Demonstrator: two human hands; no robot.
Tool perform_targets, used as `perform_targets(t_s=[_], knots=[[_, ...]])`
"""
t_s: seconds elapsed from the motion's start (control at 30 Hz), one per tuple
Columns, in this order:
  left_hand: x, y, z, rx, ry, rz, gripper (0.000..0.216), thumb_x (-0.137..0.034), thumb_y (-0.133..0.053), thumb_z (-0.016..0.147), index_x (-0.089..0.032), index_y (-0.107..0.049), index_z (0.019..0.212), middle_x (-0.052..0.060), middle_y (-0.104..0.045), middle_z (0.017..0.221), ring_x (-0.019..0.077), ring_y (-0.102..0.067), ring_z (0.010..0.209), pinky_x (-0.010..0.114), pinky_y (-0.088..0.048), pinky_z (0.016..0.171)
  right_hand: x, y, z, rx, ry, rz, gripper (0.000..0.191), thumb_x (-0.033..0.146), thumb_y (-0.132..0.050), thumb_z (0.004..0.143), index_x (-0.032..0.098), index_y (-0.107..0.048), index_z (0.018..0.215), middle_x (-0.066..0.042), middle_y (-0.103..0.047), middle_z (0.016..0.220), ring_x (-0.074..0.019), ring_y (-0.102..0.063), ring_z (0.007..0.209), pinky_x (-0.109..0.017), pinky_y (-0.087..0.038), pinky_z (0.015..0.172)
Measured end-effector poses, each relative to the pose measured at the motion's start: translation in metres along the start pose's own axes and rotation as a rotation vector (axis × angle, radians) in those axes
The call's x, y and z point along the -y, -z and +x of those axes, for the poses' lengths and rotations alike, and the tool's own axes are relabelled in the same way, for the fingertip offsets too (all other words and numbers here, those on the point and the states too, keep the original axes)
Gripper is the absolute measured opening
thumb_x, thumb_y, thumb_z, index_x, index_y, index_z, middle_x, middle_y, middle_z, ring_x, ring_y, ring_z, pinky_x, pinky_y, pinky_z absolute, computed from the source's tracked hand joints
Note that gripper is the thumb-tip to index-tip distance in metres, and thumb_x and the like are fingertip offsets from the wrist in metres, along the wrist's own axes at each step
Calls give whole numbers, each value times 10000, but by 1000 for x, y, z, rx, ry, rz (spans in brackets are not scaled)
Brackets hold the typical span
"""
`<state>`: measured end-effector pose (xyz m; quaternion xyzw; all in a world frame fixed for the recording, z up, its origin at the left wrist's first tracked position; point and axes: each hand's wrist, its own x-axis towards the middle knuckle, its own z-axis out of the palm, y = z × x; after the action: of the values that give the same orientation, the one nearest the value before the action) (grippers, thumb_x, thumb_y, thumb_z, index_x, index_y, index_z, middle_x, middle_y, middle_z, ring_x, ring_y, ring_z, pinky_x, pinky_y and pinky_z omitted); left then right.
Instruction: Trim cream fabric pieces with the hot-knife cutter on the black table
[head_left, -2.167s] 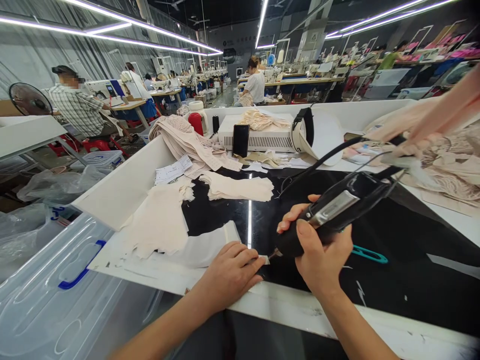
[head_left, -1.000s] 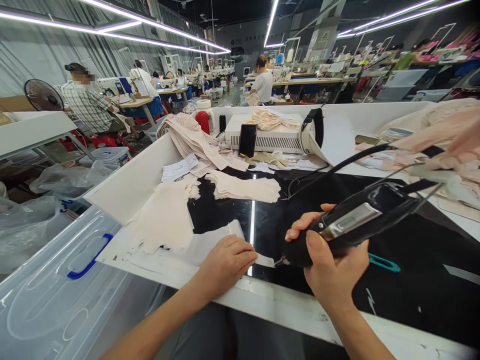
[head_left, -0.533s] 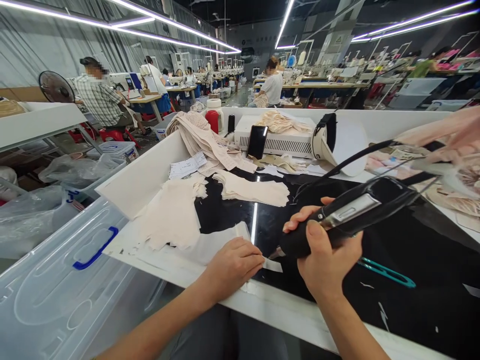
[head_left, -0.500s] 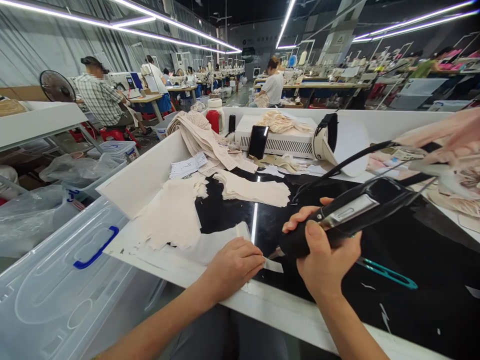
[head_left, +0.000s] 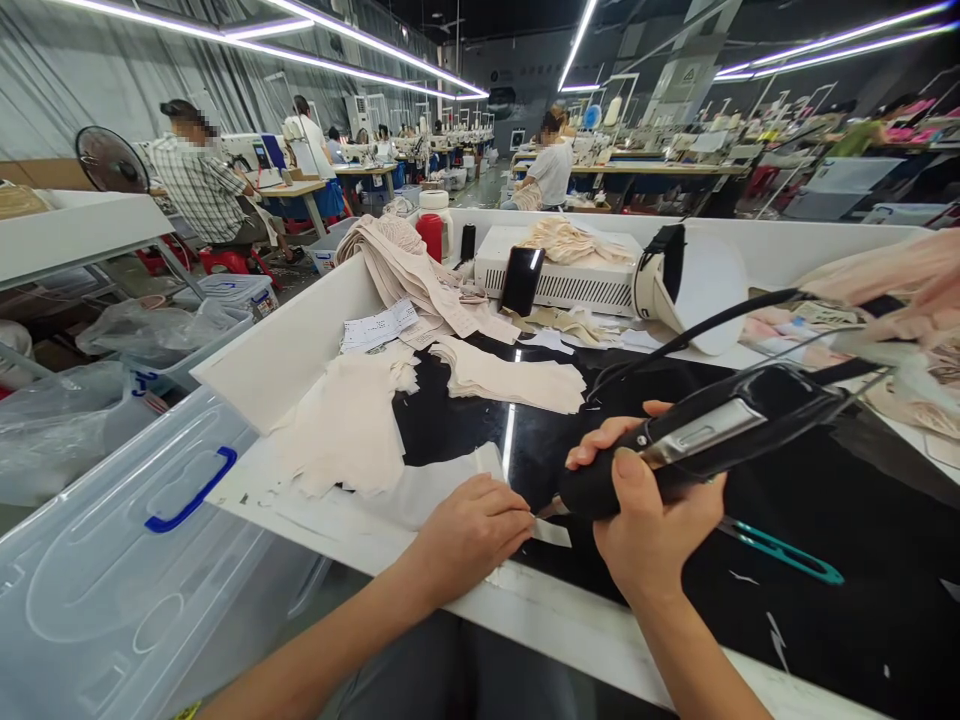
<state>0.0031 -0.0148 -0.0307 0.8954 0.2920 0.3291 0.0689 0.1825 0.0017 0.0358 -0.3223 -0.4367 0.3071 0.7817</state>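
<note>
My right hand (head_left: 651, 520) is wrapped round a black corded hand tool (head_left: 694, 440) with a silver plate on its side. Its narrow metal tip (head_left: 553, 507) points left and down, close to the fingertips of my left hand (head_left: 480, 525). Those fingers are pressed together on a thin white fabric strip (head_left: 553, 532), whose end sticks out to the right. Whether the tip touches the strip I cannot tell. Just beyond my left hand lies a sheer white fabric piece (head_left: 431, 490). Cream fabric stacks (head_left: 352, 425) spread to its left.
A teal-handled tool (head_left: 787, 553) lies on the black tabletop (head_left: 847, 500) among white scraps. Behind are a phone (head_left: 522, 282), a white vented box (head_left: 562, 285) and a red-and-white flask (head_left: 431, 235). A lidded clear bin (head_left: 97, 560) stands left. Other people sit at machines further off.
The view has shifted very slightly. Both hands, the black tool and the white strip keep nearly the same places relative to one another.
</note>
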Motion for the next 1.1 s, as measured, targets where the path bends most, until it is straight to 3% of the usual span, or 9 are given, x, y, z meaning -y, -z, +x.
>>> perform_targets(t_s=[0.23, 0.43, 1.1], knots=[[1, -1, 0, -21, -5, -5, 245, -213, -582, 1216, -154, -788, 1097, 58, -844, 1091, 208, -782, 1016, 383, -640, 993, 0, 1, -2, -7, -20, -21, 377, 270, -902, 932, 284, -659, 1219, 50, -739, 890, -161, -695, 696, -342, -640, 682], [0, 0, 0, -34, -8, -12, 201, -200, -610, 1201, -146, -786, 1120, 60, -841, 1101, 216, -785, 1038, 381, -644, 1021, 10, 8, 6, -66, 49, -2, 477, 364, -966, 870, 265, -675, 1235, 44, -736, 833, -163, -676, 626, -319, -629, 613], [0, 1, 1, -14, 14, -15, 254, -222, -558, 1227, -174, -790, 1138, 60, -850, 1111, 212, -794, 1066, 397, -663, 1054, 10, 14, 0, -44, 42, -10, 454, 370, -967, 895, 278, -688, 1242, 42, -745, 848, -163, -680, 660, -317, -643, 635]])
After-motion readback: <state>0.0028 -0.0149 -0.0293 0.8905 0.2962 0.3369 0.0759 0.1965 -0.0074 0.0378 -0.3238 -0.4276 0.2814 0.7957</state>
